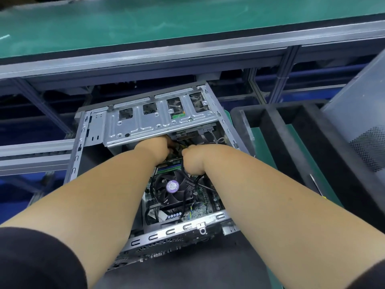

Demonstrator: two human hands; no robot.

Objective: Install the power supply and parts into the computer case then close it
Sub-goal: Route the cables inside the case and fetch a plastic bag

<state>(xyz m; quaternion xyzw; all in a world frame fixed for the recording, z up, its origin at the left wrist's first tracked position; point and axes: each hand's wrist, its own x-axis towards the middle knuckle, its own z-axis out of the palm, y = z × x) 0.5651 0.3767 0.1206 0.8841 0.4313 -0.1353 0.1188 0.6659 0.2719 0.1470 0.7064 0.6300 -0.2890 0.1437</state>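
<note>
Nearest the person, the open computer case (pixel 145 239) lies on its side, its rear edge just below the forearms. Between the two arms sits the CPU fan (pixel 174 189) with black cables (pixel 183 180) looping over it.

A little farther in, the right hand (pixel 192 160) is curled into a fist, seemingly gripping one of those black cables just above the fan. Just to its left, the left hand (pixel 159 146) reaches under the lip of the drive cage (pixel 158 122); its fingers are out of sight there, so I cannot tell whether they pinch anything.

This looks like seating a power connector. To do it well, I would keep the cable slack with the right hand, line the plug up square to its socket, and press straight down rather than at a slant.

The connector itself, the socket, and the power supply are all hidden behind the hands and cage. To the right of the right hand stands a grey side panel (pixel 358 122), cut off by the frame edge.
</note>
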